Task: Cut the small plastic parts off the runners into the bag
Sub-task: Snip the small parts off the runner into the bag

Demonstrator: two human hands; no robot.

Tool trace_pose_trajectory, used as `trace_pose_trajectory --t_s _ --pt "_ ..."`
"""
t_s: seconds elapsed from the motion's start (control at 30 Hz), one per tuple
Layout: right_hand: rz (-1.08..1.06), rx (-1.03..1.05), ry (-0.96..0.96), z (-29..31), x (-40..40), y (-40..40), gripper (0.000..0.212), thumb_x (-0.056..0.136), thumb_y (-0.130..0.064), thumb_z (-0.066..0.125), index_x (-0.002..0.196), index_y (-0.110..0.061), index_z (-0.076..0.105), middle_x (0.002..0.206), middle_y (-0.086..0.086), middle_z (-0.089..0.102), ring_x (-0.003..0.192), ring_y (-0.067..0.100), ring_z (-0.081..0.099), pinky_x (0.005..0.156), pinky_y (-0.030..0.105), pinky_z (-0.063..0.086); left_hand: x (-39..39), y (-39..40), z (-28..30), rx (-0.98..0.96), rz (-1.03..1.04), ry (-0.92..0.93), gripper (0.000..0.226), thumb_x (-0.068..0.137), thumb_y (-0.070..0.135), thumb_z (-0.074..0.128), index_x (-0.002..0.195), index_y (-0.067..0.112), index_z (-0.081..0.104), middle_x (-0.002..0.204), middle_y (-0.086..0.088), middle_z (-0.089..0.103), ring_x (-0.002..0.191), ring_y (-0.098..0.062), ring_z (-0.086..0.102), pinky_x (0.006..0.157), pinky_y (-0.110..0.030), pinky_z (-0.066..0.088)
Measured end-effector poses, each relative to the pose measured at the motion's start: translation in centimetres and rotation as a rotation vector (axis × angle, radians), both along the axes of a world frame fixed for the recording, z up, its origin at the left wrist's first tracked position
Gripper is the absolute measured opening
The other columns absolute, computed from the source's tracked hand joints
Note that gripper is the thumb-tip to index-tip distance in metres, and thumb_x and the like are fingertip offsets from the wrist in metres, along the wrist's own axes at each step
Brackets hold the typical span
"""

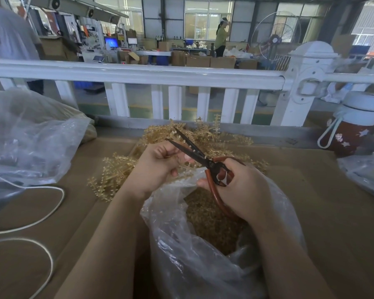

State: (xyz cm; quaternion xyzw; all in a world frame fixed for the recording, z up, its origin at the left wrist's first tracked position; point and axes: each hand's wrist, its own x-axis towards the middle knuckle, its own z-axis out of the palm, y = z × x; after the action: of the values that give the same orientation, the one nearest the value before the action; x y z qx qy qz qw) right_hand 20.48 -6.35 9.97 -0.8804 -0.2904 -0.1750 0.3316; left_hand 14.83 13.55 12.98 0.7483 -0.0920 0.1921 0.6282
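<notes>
1. Two bare hands work just above the open mouth of a clear plastic bag (pixel 203 266) that sits nearest you on the cardboard-covered bench (pixel 311 190). Small tan cut parts (pixel 212 219) already fill its bottom.
2. Your right hand (pixel 240 190) has its grip clenched round the red-brown handles of dark scissors (pixel 194 154). Their blades stand apart, pointing up and away to the left.
3. Your left hand (pixel 158 167) pinches a tan runner (pixel 187 164) between curled fingers, so this grip is grasping too. It holds the runner against the open blades, directly over the bag.
4. You appear to be mid-cut, judging by parts lying between the blades. The next move likely calls for closing the scissors close to the runner's stem, so the parts drop into the bag and not onto the bench.
5. Just beyond your hands lies a heap of uncut runners (pixel 121 167), still bristling with parts, so plenty of work seems left.
6. Further left sits a second clear bag (pixel 30 137), with a white cord (pixel 52 203) looping before it. To the far right stands a red bottle (pixel 352 134).
7. Behind everything runs a white railing (pixel 138 74).
</notes>
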Motion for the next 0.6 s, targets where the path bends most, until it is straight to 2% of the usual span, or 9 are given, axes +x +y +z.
trace_pose_trajectory --t_s 0.1,0.23,0.33,0.47,0.6 --pt "-0.001 -0.001 -0.008 -0.02 -0.04 0.03 0.071 0.063 -0.098 0.039 0.094 -0.039 0.064 0.076 -0.025 0.062 0.068 -0.008 0.055 0.056 0.007 0.038 -0.05 0.03 -0.03 -0.02 0.0 0.006 0.009 0.091 0.001 0.063 0.092 0.003 0.071 0.08 0.001 0.073 0.051 0.0 0.053 0.048 -0.012 0.039" --pt "0.005 0.0 -0.008 0.09 -0.15 -0.03 0.059 0.064 -0.095 0.045 0.092 -0.045 0.059 0.075 -0.029 0.059 0.069 -0.011 0.055 0.053 0.006 0.037 0.0 0.29 -0.26 -0.018 0.002 0.011 0.011 0.092 0.001 0.063 0.096 -0.007 0.069 0.081 -0.002 0.073 0.05 -0.001 0.052 0.048 -0.012 0.039" --pt "0.02 0.003 -0.018 0.13 -0.22 -0.06 0.057 0.067 -0.091 0.05 0.094 -0.042 0.059 0.079 -0.027 0.061 0.071 -0.01 0.056 0.057 0.006 0.039 0.02 0.36 -0.26 0.011 -0.043 0.012 0.011 0.091 0.001 0.063 0.097 -0.003 0.071 0.084 -0.007 0.073 0.054 -0.001 0.056 0.049 -0.014 0.041" --pt "0.024 0.006 -0.024 0.41 -0.37 -0.05 0.054 0.066 -0.093 0.047 0.095 -0.048 0.051 0.078 -0.029 0.056 0.071 -0.013 0.052 0.056 0.005 0.036 0.17 0.3 -0.39 0.032 -0.085 0.021 0.01 0.089 0.002 0.064 0.093 0.005 0.072 0.082 0.0 0.076 0.056 -0.001 0.061 0.049 -0.015 0.043" --pt "0.032 0.011 -0.012 0.38 -0.43 -0.1 0.061 0.066 -0.092 0.049 0.098 -0.042 0.061 0.08 -0.024 0.063 0.071 -0.01 0.056 0.056 0.005 0.038 0.05 0.25 -0.41 0.02 -0.109 0.024 0.013 0.085 0.013 0.066 0.094 0.006 0.072 0.083 -0.001 0.075 0.061 -0.001 0.063 0.054 -0.014 0.046"
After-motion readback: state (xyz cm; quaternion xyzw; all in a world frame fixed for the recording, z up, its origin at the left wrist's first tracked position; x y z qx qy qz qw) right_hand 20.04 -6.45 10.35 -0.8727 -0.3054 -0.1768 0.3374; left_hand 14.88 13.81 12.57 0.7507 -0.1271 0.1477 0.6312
